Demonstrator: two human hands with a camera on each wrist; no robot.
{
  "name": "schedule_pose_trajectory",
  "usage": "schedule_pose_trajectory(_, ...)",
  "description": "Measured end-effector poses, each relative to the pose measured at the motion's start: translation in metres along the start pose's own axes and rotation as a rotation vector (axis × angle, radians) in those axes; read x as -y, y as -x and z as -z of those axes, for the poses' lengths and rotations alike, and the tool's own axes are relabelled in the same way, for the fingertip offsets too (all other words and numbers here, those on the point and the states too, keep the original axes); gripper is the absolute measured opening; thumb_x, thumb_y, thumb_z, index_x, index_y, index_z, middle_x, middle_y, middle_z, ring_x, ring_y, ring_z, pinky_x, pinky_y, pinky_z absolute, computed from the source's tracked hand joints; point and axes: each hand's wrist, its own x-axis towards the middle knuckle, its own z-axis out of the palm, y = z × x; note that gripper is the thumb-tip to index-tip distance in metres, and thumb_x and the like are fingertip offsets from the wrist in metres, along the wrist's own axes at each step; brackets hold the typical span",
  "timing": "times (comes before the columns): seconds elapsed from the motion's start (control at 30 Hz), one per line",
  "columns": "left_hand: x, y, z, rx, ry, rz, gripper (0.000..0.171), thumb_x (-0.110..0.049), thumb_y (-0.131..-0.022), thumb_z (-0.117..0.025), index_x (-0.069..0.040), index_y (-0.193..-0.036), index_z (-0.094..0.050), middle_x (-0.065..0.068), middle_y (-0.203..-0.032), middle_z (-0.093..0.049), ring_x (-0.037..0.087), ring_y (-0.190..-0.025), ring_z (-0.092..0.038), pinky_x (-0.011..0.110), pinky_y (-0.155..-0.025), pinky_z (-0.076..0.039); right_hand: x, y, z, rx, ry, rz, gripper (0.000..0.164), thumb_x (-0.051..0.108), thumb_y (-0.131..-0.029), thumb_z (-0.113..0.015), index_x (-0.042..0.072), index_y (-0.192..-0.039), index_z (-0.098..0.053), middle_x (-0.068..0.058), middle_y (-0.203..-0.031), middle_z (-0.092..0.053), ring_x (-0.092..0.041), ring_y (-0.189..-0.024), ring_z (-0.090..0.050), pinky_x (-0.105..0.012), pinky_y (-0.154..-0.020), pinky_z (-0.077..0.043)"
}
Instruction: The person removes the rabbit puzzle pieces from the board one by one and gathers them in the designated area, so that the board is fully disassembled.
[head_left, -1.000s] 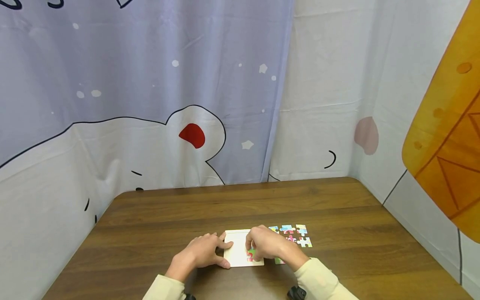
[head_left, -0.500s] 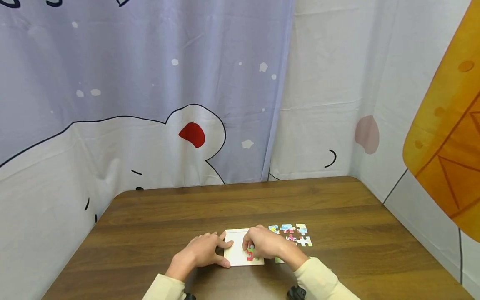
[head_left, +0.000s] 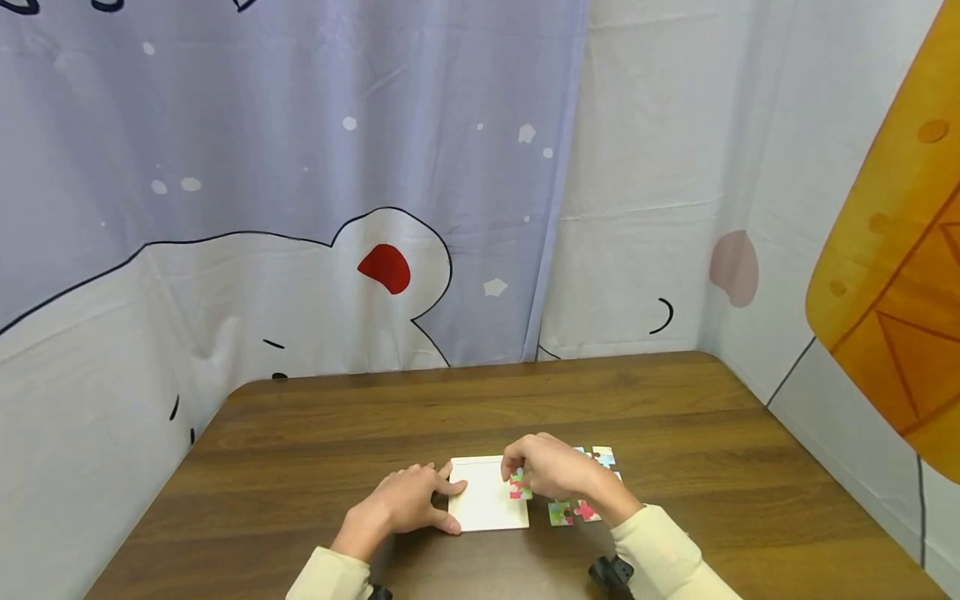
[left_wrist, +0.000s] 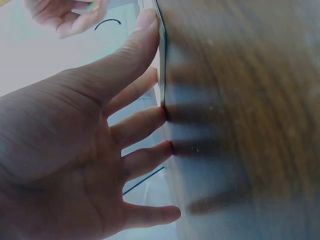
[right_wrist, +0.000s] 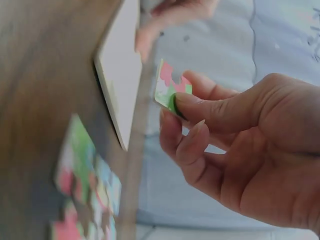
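A white puzzle board (head_left: pixel 486 510) lies on the table, its surface bare in the head view. At its left side my left hand (head_left: pixel 411 502) has its fingers spread, with the thumb and fingertips touching the edge. My right hand (head_left: pixel 553 468) pinches a puzzle piece (right_wrist: pixel 170 90) between thumb and fingers, raised above the board's right part. Green, pink and white show on that piece. Other puzzle pieces (head_left: pixel 561 512) lie on the table to the right of the board, partly hidden behind the right hand and forearm.
The brown wooden table (head_left: pixel 315 425) spreads around the board, and a printed curtain (head_left: pixel 480 167) hangs behind it. Dark wrist devices (head_left: pixel 611 572) sit at the cuffs of the pale sleeves (head_left: pixel 667 550).
My right hand has lifted the puzzle piece off the board's lower right area and moved it up and to the right. The left hand has stayed in place.
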Motion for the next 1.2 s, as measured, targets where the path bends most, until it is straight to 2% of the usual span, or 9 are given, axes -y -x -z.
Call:
schedule_pose_trajectory(0.27, 0.000, -0.001, 0.002, 0.001, 0.019, -0.001, 0.068, -0.049, -0.075, -0.080, -0.022, -0.136, -0.065, 0.016, -0.150, -0.048, 0.044, -0.133, -0.047, 0.061, -0.101, -0.041, -0.034, 0.035, 0.034, -0.041, 0.063, 0.031, 0.031, -0.020, -0.077, -0.059, 0.010, -0.085, -0.066, 0.004, -0.080, -0.059, -0.014, -0.076, -0.053, -0.027, -0.067, -0.043)
schedule_pose_trajectory(0.5, 0.000, 0.000, 0.003, 0.003, 0.035, 0.007, 0.068, -0.048, -0.075, -0.081, -0.022, -0.136, -0.065, 0.016, -0.151, -0.047, 0.045, -0.134, -0.045, 0.064, -0.102, -0.038, -0.059, 0.066, 0.043, -0.008, 0.035, -0.096, 0.029, -0.018, -0.078, -0.060, 0.010, -0.084, -0.066, 0.002, -0.079, -0.056, -0.008, -0.069, -0.047, -0.025, -0.059, -0.041)
schedule_pose_trajectory(0.63, 0.001, 0.000, 0.001, 0.004, 0.037, 0.006, 0.069, -0.048, -0.075, -0.081, -0.022, -0.136, -0.065, 0.017, -0.151, -0.046, 0.046, -0.134, -0.044, 0.065, -0.102, -0.038, -0.065, 0.078, 0.042, 0.038, -0.051, -0.187, 0.030, -0.020, -0.081, -0.061, 0.010, -0.081, -0.065, -0.002, -0.076, -0.051, -0.009, -0.058, -0.045, -0.023, -0.050, -0.040)
schedule_pose_trajectory(0.73, 0.001, 0.000, 0.001, 0.004, 0.032, 0.002, 0.069, -0.048, -0.074, -0.081, -0.022, -0.136, -0.065, 0.017, -0.150, -0.047, 0.045, -0.134, -0.045, 0.064, -0.102, -0.039, -0.066, 0.083, 0.040, 0.072, -0.075, -0.238, 0.038, -0.027, -0.078, -0.054, 0.010, -0.078, -0.065, -0.002, -0.072, -0.048, -0.009, -0.053, -0.043, -0.022, -0.047, -0.037)
schedule_pose_trajectory(0.83, 0.000, 0.000, 0.001, 0.004, 0.035, 0.003, 0.069, -0.048, -0.075, -0.081, -0.021, -0.136, -0.065, 0.017, -0.150, -0.047, 0.045, -0.134, -0.045, 0.064, -0.102, -0.039, -0.067, 0.084, 0.037, 0.083, -0.039, -0.264, 0.043, -0.029, -0.070, -0.049, 0.011, -0.074, -0.065, -0.001, -0.069, -0.047, -0.010, -0.052, -0.041, -0.021, -0.047, -0.034)
schedule_pose_trajectory(0.9, -0.001, 0.001, 0.001, 0.005, 0.038, 0.002, 0.068, -0.048, -0.075, -0.081, -0.021, -0.136, -0.065, 0.017, -0.150, -0.047, 0.045, -0.134, -0.045, 0.064, -0.102, -0.039, -0.068, 0.083, 0.035, 0.071, 0.014, -0.278, 0.043, -0.028, -0.066, -0.051, 0.012, -0.071, -0.065, 0.000, -0.068, -0.049, -0.011, -0.055, -0.040, -0.022, -0.049, -0.032)
schedule_pose_trajectory(1.03, -0.002, 0.001, 0.001, 0.008, 0.038, 0.001, 0.068, -0.047, -0.075, -0.081, -0.021, -0.135, -0.065, 0.017, -0.150, -0.047, 0.045, -0.134, -0.045, 0.064, -0.102, -0.039, -0.066, 0.081, 0.030, 0.020, 0.129, -0.298, 0.038, -0.021, -0.064, -0.069, 0.017, -0.067, -0.066, 0.003, -0.075, -0.057, -0.017, -0.069, -0.047, -0.030, -0.058, -0.039)
schedule_pose_trajectory(1.2, -0.002, 0.002, 0.002, 0.012, 0.037, 0.007, 0.068, -0.047, -0.075, -0.081, -0.021, -0.136, -0.065, 0.017, -0.150, -0.047, 0.045, -0.135, -0.044, 0.064, -0.102, -0.038, -0.061, 0.078, 0.028, -0.029, 0.232, -0.325, 0.038, -0.013, -0.062, -0.080, 0.023, -0.064, -0.070, 0.008, -0.085, -0.067, -0.022, -0.086, -0.057, -0.044, -0.072, -0.048)
